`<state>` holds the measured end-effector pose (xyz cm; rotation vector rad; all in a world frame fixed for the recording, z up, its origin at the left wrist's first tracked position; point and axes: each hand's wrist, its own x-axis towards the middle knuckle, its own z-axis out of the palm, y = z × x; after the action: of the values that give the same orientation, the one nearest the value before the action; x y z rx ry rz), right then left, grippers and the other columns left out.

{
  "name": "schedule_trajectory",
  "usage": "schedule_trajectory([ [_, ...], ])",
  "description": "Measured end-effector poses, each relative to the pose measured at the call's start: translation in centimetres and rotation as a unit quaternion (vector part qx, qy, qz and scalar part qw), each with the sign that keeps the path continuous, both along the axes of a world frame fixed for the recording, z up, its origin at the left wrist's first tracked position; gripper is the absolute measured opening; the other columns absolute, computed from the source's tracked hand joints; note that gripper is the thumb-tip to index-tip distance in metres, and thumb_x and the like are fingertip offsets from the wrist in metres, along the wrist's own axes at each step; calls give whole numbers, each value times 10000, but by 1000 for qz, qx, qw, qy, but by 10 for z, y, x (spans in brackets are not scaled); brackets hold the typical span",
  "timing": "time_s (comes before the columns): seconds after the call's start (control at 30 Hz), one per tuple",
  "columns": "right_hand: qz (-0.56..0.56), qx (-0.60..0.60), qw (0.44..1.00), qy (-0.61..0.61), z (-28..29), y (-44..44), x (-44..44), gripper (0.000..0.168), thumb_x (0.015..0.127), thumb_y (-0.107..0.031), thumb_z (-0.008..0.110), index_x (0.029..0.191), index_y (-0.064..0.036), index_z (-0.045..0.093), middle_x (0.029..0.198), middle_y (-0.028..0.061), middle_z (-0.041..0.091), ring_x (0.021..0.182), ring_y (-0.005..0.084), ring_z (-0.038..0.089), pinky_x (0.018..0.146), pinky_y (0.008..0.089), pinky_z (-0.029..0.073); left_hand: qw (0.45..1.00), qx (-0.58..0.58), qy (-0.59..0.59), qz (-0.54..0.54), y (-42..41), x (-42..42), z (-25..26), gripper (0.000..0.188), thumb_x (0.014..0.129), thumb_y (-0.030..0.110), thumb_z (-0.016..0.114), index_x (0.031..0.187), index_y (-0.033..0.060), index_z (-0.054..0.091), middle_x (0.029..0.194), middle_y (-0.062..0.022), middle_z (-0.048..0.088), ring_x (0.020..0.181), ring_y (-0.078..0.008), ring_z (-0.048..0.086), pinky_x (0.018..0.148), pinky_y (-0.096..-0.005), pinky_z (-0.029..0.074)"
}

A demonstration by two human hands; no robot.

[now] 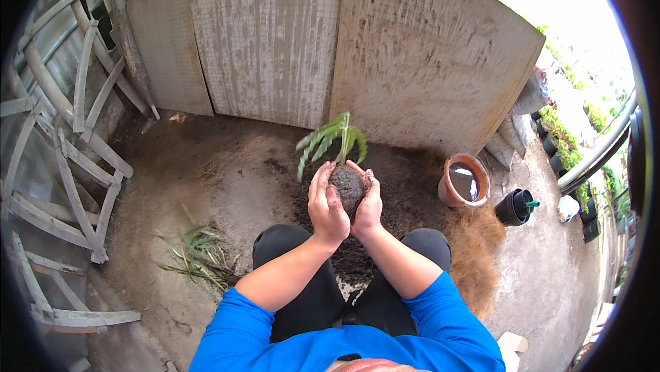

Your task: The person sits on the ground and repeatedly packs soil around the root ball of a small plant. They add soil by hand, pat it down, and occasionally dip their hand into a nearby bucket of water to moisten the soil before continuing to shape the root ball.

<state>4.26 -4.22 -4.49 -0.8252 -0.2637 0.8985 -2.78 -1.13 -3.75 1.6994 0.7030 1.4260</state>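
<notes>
Between my palms sits a round ball of dark soil (pixel 346 190), with a green leafy plant (pixel 334 137) rising from its top. My left hand (pixel 327 207) cups the ball from the left, its thumb across the near face. From the right, my right hand (pixel 369 202) presses against the other side. Both heels of the hands meet below the ball, and the fingers are smeared with soil. The fronds droop to either side of the stem. Loose dark soil (pixel 356 264) covers the ground beneath, between my knees.
A clay pot of water (pixel 463 181) stands at right, near nested black plastic pots (pixel 513 208) and a heap of brown fibre (pixel 474 253). Cut green leaves (pixel 201 254) lie at left. Tall panels (pixel 268 42) stand ahead; a wooden frame (pixel 77 176) occupies the left side.
</notes>
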Motion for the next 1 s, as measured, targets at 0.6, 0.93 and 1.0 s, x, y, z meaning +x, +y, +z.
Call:
schedule_trajectory([
  [0.6, -155, 73, 937, -305, 29, -27, -2, 395, 930, -266, 387, 1072, 59, 561, 1112, 163, 567, 1067, 237, 518, 946, 330, 362, 991, 59, -77, -91, -12, 7, 12, 627, 943, 458, 196, 1172, -60, 464, 1180, -190, 502, 1092, -275, 493, 934, -394, 400],
  [0.93, -156, 80, 912, -370, 40, -30, -6, 517, 901, -392, 407, 1052, 78, 561, 1114, 185, 557, 1069, 253, 513, 954, 358, 356, 988, 83, -95, -95, -12, 0, 16, 610, 937, 444, 203, 1167, -58, 462, 1186, -201, 488, 1098, -287, 487, 950, -401, 381],
  [1.0, -146, 72, 917, -365, 42, -31, -12, 533, 891, -409, 415, 1042, 80, 564, 1107, 185, 560, 1067, 253, 514, 955, 358, 354, 989, 72, -97, -84, -14, -5, 15, 605, 939, 437, 203, 1164, -60, 463, 1176, -199, 496, 1093, -288, 490, 945, -401, 383],
])
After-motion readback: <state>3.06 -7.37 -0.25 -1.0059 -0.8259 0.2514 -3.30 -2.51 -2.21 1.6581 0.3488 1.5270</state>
